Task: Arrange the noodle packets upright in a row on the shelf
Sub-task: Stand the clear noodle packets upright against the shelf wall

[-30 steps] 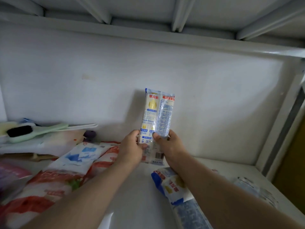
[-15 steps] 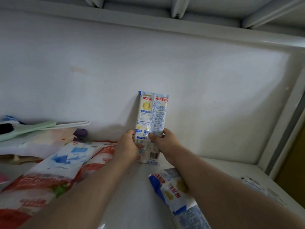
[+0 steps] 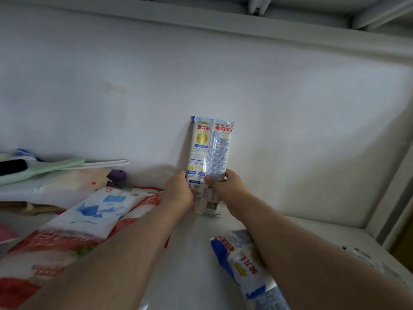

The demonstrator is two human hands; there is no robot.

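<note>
- A noodle packet (image 3: 210, 153) is standing upright at the back of the shelf (image 3: 192, 253), its bottom edge resting on the shelf and its back against the white wall (image 3: 290, 108).
- The left hand (image 3: 178, 193) is gripping the packet's lower left side, its grip clamped on it.
- The right hand (image 3: 225, 186) is pinching the lower right side, thumb in front.
- A blue packet (image 3: 243, 265) is lying flat under the right forearm.
- Red and white packets (image 3: 89, 220) are lying flat to the left.
</note>
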